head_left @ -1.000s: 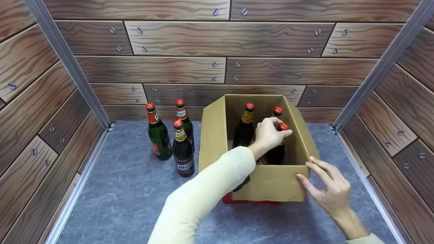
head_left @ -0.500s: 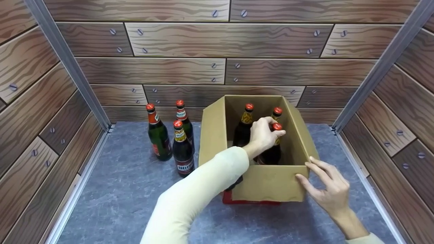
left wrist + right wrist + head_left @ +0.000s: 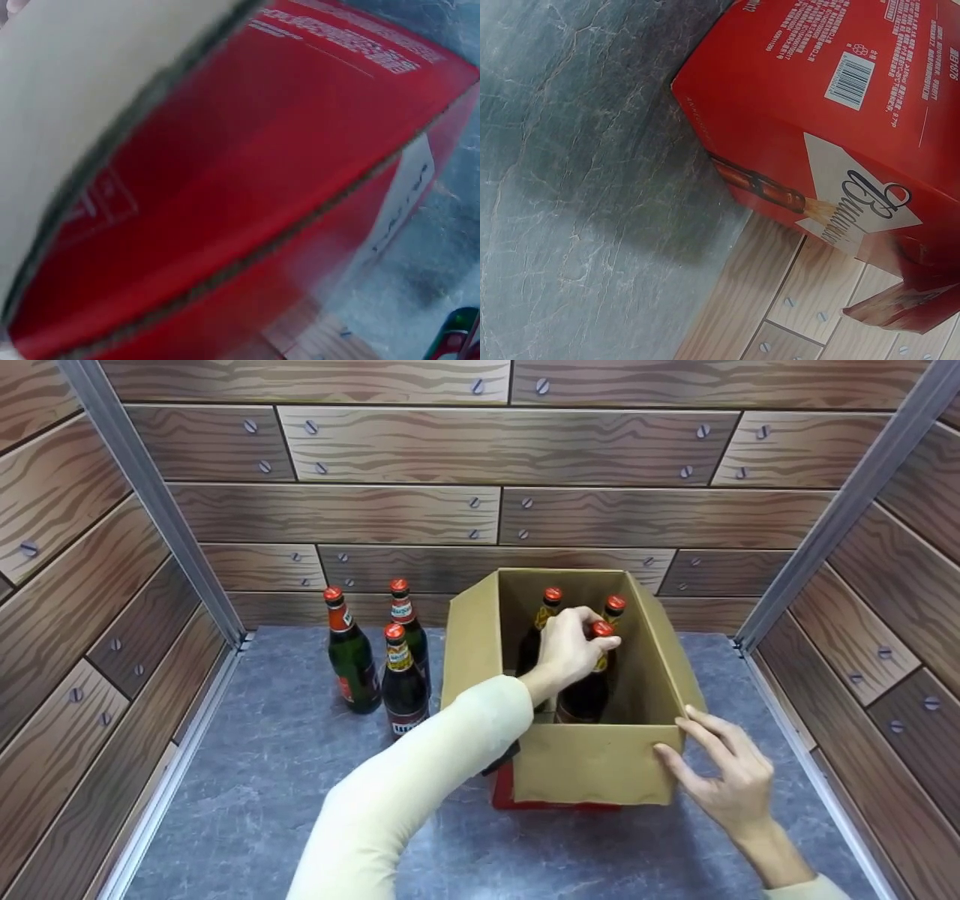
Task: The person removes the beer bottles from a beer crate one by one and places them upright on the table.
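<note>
My left hand (image 3: 568,647) reaches into an open cardboard box (image 3: 596,765) and holds a dark beer bottle (image 3: 585,697) by its neck, just under the red cap. Two more capped bottles stand behind it in the box: one bottle (image 3: 553,596) at the back left, partly covered by my hand, and another bottle (image 3: 615,604) at the back right. At the box's near right corner, my right hand (image 3: 726,776) grips the cardboard edge, thumb on the front flap. The right wrist view shows the box's red printed outside (image 3: 780,112).
Left of the box, three beer bottles stand close together on the grey marbled surface (image 3: 247,780): a green bottle (image 3: 351,660), a dark front bottle (image 3: 405,682) and a rear bottle (image 3: 403,611). The box's side flaps (image 3: 472,645) spread outward. Wood-patterned panels (image 3: 390,514) enclose the space.
The held bottle has shifted left inside the box, along with my left hand and forearm. My right hand stays on the box corner.
</note>
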`<state>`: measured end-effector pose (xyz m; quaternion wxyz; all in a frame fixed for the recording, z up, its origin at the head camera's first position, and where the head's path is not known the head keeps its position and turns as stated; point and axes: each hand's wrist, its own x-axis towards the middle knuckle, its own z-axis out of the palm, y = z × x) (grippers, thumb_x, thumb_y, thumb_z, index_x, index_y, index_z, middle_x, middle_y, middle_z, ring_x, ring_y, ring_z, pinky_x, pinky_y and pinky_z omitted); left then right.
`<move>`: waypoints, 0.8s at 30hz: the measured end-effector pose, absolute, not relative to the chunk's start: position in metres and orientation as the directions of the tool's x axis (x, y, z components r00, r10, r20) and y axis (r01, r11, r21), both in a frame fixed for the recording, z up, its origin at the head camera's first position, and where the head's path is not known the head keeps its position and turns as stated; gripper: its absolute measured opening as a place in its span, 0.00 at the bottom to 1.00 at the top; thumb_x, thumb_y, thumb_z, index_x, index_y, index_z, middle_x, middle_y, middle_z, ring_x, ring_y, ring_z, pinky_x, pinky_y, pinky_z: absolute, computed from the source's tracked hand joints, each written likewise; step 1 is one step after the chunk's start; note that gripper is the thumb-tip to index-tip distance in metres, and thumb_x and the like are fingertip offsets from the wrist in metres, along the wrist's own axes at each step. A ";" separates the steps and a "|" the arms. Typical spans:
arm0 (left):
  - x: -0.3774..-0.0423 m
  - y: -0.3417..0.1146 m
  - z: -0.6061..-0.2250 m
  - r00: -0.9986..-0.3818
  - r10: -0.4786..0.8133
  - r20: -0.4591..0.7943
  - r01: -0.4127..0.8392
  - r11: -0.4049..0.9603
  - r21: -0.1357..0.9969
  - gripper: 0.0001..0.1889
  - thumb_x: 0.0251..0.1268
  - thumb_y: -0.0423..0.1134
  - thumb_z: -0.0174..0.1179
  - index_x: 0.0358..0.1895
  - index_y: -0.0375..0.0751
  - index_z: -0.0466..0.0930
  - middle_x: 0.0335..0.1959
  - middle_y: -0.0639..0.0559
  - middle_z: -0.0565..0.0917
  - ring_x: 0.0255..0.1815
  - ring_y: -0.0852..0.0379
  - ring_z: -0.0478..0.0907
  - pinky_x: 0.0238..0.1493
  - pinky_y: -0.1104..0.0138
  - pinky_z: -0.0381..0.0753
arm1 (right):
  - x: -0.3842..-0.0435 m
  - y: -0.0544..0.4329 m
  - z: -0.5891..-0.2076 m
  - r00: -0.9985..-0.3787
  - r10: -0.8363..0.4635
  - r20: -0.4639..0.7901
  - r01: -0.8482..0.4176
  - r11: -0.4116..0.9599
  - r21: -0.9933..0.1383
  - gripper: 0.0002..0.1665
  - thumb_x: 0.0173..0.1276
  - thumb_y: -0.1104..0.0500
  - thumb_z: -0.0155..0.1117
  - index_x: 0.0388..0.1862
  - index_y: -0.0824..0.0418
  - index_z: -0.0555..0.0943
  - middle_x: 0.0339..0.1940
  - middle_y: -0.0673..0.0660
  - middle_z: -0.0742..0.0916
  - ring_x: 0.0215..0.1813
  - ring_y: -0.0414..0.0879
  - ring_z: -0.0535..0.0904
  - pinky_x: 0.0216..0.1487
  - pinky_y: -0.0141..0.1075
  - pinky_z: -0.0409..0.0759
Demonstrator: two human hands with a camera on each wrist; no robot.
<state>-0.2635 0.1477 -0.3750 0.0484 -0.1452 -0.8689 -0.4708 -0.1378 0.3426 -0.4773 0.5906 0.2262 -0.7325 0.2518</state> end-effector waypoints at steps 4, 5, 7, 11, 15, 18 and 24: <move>-0.266 0.139 -0.369 -0.942 0.225 0.249 0.333 0.540 0.773 0.11 0.63 0.45 0.77 0.44 0.45 0.90 0.40 0.54 0.93 0.45 0.55 0.88 0.50 0.65 0.83 | -0.138 0.343 -0.477 -0.196 -0.039 0.980 -0.633 0.768 -0.096 0.33 0.68 0.37 0.74 0.35 0.69 0.91 0.36 0.69 0.92 0.33 0.63 0.85 0.63 0.19 0.78; -0.267 0.137 -0.367 -0.939 0.232 0.255 0.342 0.544 0.766 0.12 0.63 0.46 0.77 0.44 0.46 0.90 0.40 0.54 0.93 0.44 0.55 0.88 0.49 0.66 0.83 | -0.138 0.343 -0.477 -0.196 -0.041 0.980 -0.632 0.769 -0.094 0.32 0.68 0.37 0.74 0.35 0.69 0.91 0.36 0.68 0.92 0.33 0.63 0.85 0.63 0.19 0.78; -0.269 0.133 -0.363 -0.931 0.248 0.269 0.364 0.548 0.753 0.12 0.62 0.46 0.77 0.44 0.46 0.91 0.40 0.54 0.94 0.41 0.56 0.87 0.46 0.67 0.82 | -0.139 0.343 -0.476 -0.198 -0.044 0.979 -0.629 0.772 -0.093 0.32 0.68 0.37 0.74 0.36 0.68 0.91 0.36 0.68 0.92 0.33 0.64 0.85 0.63 0.18 0.77; -0.271 0.125 -0.354 -0.921 0.273 0.279 0.387 0.541 0.747 0.13 0.63 0.46 0.77 0.45 0.45 0.91 0.39 0.53 0.94 0.36 0.61 0.83 0.41 0.69 0.80 | -0.139 0.344 -0.476 -0.203 -0.048 0.978 -0.625 0.776 -0.092 0.32 0.69 0.37 0.73 0.36 0.68 0.91 0.36 0.68 0.92 0.33 0.64 0.85 0.64 0.17 0.76; -0.271 0.115 -0.345 -0.918 0.284 0.276 0.389 0.516 0.764 0.13 0.63 0.46 0.77 0.45 0.43 0.91 0.39 0.52 0.93 0.35 0.63 0.81 0.40 0.71 0.78 | -0.139 0.344 -0.476 -0.195 -0.047 0.980 -0.633 0.769 -0.090 0.32 0.68 0.37 0.74 0.36 0.69 0.91 0.36 0.68 0.92 0.33 0.64 0.85 0.64 0.18 0.77; -0.270 0.108 -0.339 -0.916 0.286 0.281 0.393 0.503 0.770 0.14 0.64 0.46 0.76 0.46 0.42 0.91 0.39 0.51 0.93 0.35 0.63 0.81 0.39 0.72 0.77 | -0.139 0.343 -0.475 -0.194 -0.047 0.980 -0.637 0.765 -0.090 0.32 0.68 0.38 0.74 0.36 0.69 0.91 0.36 0.69 0.92 0.33 0.64 0.85 0.64 0.19 0.77; -0.268 0.098 -0.323 -0.912 0.298 0.280 0.396 0.472 0.787 0.14 0.65 0.46 0.75 0.48 0.41 0.90 0.42 0.50 0.93 0.35 0.62 0.84 0.36 0.75 0.77 | -0.138 0.343 -0.477 -0.191 -0.041 0.981 -0.639 0.763 -0.093 0.32 0.68 0.38 0.75 0.35 0.69 0.91 0.36 0.69 0.92 0.33 0.64 0.85 0.64 0.19 0.78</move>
